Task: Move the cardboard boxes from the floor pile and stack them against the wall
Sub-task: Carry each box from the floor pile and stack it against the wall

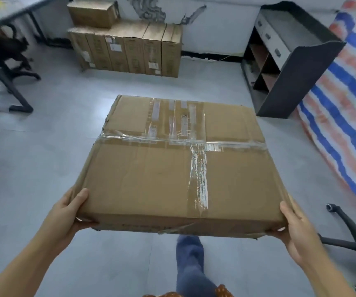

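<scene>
A large flat cardboard box [179,166], sealed with clear tape in a cross, is carried level above the floor. My left hand [70,213] grips its near left corner, thumb on top and fingers under the edge. My right hand [294,228] grips its near right corner in the same way. Against the far wall stands a row of several upright cardboard boxes [128,52]. One smaller box [93,13] lies on top of that row at its left end.
A dark cabinet [288,61] with drawers stands at the right by the wall. A striped tarp [348,108] covers something further right. A desk [3,61] and chair stand at the left, and an office chair base [352,236] is near my right side. Grey floor lies between.
</scene>
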Demonstrator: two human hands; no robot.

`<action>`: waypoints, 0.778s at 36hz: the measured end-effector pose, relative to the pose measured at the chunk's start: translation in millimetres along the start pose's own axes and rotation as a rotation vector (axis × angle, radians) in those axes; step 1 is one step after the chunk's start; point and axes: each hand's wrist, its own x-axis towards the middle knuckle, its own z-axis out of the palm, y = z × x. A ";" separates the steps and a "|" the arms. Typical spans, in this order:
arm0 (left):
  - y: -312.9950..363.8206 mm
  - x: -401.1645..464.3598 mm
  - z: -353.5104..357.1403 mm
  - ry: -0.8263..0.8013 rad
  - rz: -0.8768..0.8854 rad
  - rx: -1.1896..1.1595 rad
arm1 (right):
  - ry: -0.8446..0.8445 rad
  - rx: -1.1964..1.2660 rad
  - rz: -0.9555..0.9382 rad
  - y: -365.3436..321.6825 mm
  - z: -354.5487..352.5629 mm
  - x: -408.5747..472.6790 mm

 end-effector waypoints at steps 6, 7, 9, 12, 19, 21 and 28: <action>30.0 69.5 38.9 0.069 0.007 -0.048 | -0.055 -0.044 -0.010 -45.9 45.1 100.6; 35.7 79.9 44.5 0.082 0.004 -0.059 | -0.064 -0.045 -0.006 -55.1 52.5 116.2; 47.4 100.7 56.2 0.105 0.005 -0.076 | -0.089 -0.059 -0.009 -74.8 68.2 146.9; 64.6 132.4 74.5 0.140 0.012 -0.108 | -0.134 -0.102 -0.032 -105.5 94.2 191.8; 96.4 215.5 84.3 0.224 -0.008 -0.160 | -0.197 -0.182 -0.054 -159.5 167.3 278.2; 105.6 245.0 79.7 0.243 -0.013 -0.146 | -0.220 -0.203 -0.059 -168.8 194.3 300.3; 154.2 364.0 51.1 0.253 -0.003 -0.138 | -0.233 -0.197 -0.064 -188.3 312.3 380.7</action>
